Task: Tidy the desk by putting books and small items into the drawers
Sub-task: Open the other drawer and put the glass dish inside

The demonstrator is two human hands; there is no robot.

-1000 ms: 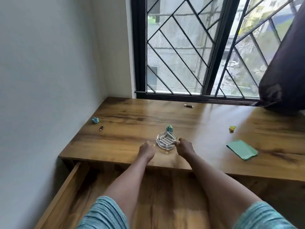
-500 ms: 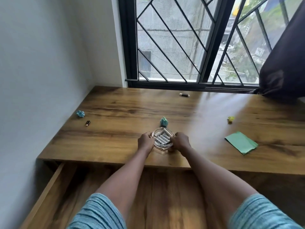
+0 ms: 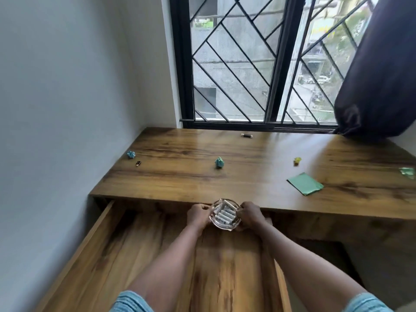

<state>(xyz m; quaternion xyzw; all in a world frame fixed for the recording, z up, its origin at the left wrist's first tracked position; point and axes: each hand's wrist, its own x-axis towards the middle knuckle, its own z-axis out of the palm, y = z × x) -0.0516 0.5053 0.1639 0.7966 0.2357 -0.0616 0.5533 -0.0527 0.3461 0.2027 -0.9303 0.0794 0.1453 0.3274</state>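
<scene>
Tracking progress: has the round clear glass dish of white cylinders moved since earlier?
Yes. The glass dish came toward the person, away from the teal crumpled paper, past the wooden desk's front edge, over the open drawer.

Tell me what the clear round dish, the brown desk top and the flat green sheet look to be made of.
The clear round dish: probably glass, see-through with a thick glinting rim. The brown desk top: wood-grain surface with a soft sheen, solid wood or laminate, cannot tell which. The flat green sheet: likely thin matte paper, lying flat.
</scene>
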